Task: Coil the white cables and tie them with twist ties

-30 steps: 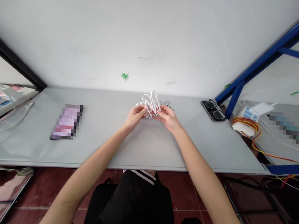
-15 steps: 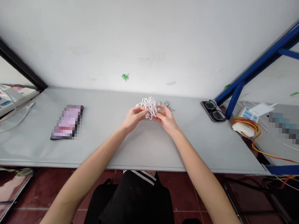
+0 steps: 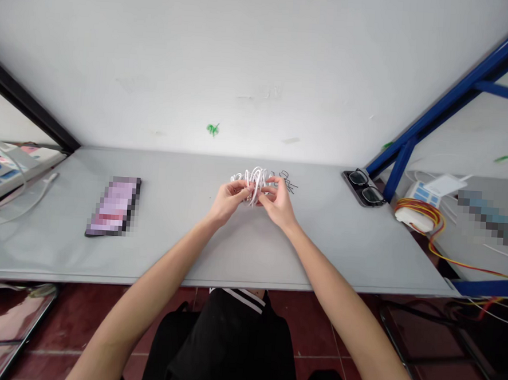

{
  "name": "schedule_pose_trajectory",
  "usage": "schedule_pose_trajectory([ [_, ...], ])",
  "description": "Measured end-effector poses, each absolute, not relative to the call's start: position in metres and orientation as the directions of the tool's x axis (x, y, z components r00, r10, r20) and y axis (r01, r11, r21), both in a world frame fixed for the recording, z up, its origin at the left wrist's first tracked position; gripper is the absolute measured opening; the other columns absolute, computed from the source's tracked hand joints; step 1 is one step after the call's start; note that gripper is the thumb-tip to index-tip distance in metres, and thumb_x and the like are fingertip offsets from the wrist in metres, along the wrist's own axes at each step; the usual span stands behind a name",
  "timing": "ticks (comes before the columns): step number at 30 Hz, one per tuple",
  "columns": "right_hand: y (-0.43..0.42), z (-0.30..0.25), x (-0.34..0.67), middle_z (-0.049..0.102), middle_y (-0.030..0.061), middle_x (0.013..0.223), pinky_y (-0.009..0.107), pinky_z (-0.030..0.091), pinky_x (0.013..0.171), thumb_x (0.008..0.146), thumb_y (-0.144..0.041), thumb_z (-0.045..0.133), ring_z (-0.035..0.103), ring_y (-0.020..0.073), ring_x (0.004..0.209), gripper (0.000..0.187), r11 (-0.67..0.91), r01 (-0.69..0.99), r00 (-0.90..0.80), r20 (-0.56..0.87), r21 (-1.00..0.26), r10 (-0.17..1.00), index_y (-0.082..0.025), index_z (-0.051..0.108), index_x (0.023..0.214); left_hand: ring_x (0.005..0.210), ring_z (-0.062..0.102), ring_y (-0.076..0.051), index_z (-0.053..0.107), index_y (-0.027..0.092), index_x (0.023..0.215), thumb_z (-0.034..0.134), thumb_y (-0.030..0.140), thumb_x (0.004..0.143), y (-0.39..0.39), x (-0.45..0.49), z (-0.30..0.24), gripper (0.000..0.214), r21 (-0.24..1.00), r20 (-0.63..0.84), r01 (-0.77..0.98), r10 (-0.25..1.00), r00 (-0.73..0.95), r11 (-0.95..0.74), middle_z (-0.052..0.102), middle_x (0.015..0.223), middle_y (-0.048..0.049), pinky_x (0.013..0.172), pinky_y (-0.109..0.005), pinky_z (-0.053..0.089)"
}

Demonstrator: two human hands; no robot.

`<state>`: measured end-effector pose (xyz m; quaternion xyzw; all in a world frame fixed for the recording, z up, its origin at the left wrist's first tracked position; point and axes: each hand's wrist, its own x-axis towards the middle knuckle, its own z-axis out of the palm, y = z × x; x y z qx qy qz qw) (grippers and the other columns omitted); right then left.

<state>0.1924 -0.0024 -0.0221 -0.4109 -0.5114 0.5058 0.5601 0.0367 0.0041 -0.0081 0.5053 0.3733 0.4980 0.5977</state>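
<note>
The left hand (image 3: 227, 203) and right hand (image 3: 278, 202) are both half-closed, gripping a looped white cable (image 3: 252, 184) between them, while a thin dark wire (image 3: 287, 182) is lying just beyond the right hand on the grey table (image 3: 179, 208).

I can't read any words, brands or numbers here. The screen of the phone (image 3: 114, 206) is pixelated into blocks, and the strip on the right-hand shelf (image 3: 491, 219) is blurred the same way. The power strip (image 3: 421, 194) has blue markings, but they're too small for me to make out. The white cable (image 3: 251, 185) in my fingers shows no print I can read.
</note>
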Motion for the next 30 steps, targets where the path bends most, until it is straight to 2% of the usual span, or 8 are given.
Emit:
schedule_pose_trajectory([
  [2, -0.005, -0.021, 0.192, 0.07, -0.0028, 0.09, 0.027, 0.055, 0.059, 0.073, -0.033, 0.074, 0.066, 0.0124, 0.058, 0.039, 0.197, -0.093, -0.013, 0.199, -0.976, 0.98, -0.029, 0.048, 0.102, 0.07, 0.06, -0.013, 0.071, 0.017, 0.082, 0.077, 0.044, 0.072, 0.004, 0.037, -0.008, 0.03, 0.971, 0.049, -0.24, 0.972, 0.229, 0.008, 0.067, 0.076, -0.0021, 0.071, -0.029, 0.047],
  [5, -0.006, -0.019, 0.193, 0.07, -0.0002, 0.096, 0.027, 0.052, 0.058, 0.076, -0.03, 0.069, 0.067, 0.013, 0.06, 0.025, 0.245, 0.015, -0.018, 0.244, -0.97, 0.97, -0.027, 0.055, 0.096, 0.066, 0.058, -0.012, 0.07, 0.017, 0.081, 0.078, 0.045, 0.071, 0.002, 0.038, -0.007, 0.031, 0.968, 0.053, -0.25, 0.972, 0.228, 0.005, 0.065, 0.072, -0.0012, 0.067, -0.027, 0.046],
  [8, -0.005, -0.018, 0.193, 0.07, 0.0014, 0.092, 0.029, 0.052, 0.063, 0.078, -0.026, 0.064, 0.067, 0.0158, 0.067, 0.011, 0.264, 0.094, -0.061, 0.259, -0.96, 0.964, -0.024, 0.063, 0.089, 0.064, 0.056, -0.011, 0.07, 0.017, 0.079, 0.078, 0.046, 0.07, 0.001, 0.039, -0.006, 0.031, 0.967, 0.054, -0.255, 0.971, 0.235, 0.008, 0.064, 0.069, -0.0005, 0.066, -0.027, 0.044],
  [12, -0.004, -0.019, 0.192, 0.07, 0.0009, 0.085, 0.031, 0.051, 0.065, 0.078, -0.023, 0.062, 0.066, 0.0173, 0.069, 0.011, 0.283, 0.14, -0.066, 0.277, -0.949, 0.959, -0.024, 0.065, 0.088, 0.065, 0.056, -0.011, 0.07, 0.017, 0.079, 0.079, 0.044, 0.07, 0.0, 0.04, -0.006, 0.03, 0.963, 0.039, -0.269, 0.971, 0.236, 0.027, 0.065, 0.071, -0.0005, 0.068, -0.029, 0.043],
  [18, -0.002, -0.022, 0.193, 0.071, 0.0015, 0.084, 0.032, 0.051, 0.067, 0.082, -0.029, 0.062, 0.065, 0.0173, 0.07, 0.01, 0.319, 0.101, -0.101, 0.309, -0.942, 0.946, -0.024, 0.061, 0.09, 0.067, 0.056, -0.011, 0.071, 0.015, 0.08, 0.08, 0.044, 0.069, -0.001, 0.04, -0.003, 0.032, 0.968, 0.05, -0.252, 0.982, 0.182, -0.003, 0.066, 0.074, -0.0016, 0.069, -0.028, 0.044],
  [21, 0.002, -0.023, 0.194, 0.069, 0.001, 0.075, 0.033, 0.053, 0.062, 0.082, -0.039, 0.064, 0.064, 0.0173, 0.063, 0.018, 0.253, -0.019, -0.102, 0.254, -0.967, 0.962, -0.024, 0.056, 0.089, 0.068, 0.058, -0.011, 0.071, 0.015, 0.08, 0.08, 0.045, 0.068, -0.001, 0.04, -0.003, 0.034, 0.965, 0.054, -0.26, 0.986, 0.157, -0.012, 0.067, 0.076, -0.0027, 0.068, -0.027, 0.046],
  [24, 0.005, -0.022, 0.195, 0.071, 0.0029, 0.081, 0.036, 0.057, 0.065, 0.076, -0.048, 0.07, 0.067, 0.0192, 0.069, 0.029, 0.158, -0.145, -0.106, 0.174, -0.977, 0.979, -0.023, 0.057, 0.085, 0.068, 0.06, -0.011, 0.07, 0.015, 0.081, 0.081, 0.046, 0.067, 0.001, 0.039, -0.004, 0.035, 0.954, 0.046, -0.299, 0.986, 0.162, 0.005, 0.068, 0.076, -0.003, 0.067, -0.026, 0.048],
  [30, 0.006, -0.019, 0.196, 0.071, 0.005, 0.092, 0.037, 0.058, 0.073, 0.068, -0.054, 0.076, 0.068, 0.0193, 0.075, 0.039, 0.099, -0.194, -0.047, 0.11, -0.976, 0.993, -0.021, 0.062, 0.084, 0.069, 0.063, -0.011, 0.069, 0.015, 0.08, 0.085, 0.044, 0.061, 0.002, 0.038, -0.001, 0.037, 0.92, 0.01, -0.389, 0.989, 0.146, 0.048, 0.069, 0.076, -0.0022, 0.07, -0.026, 0.052],
])
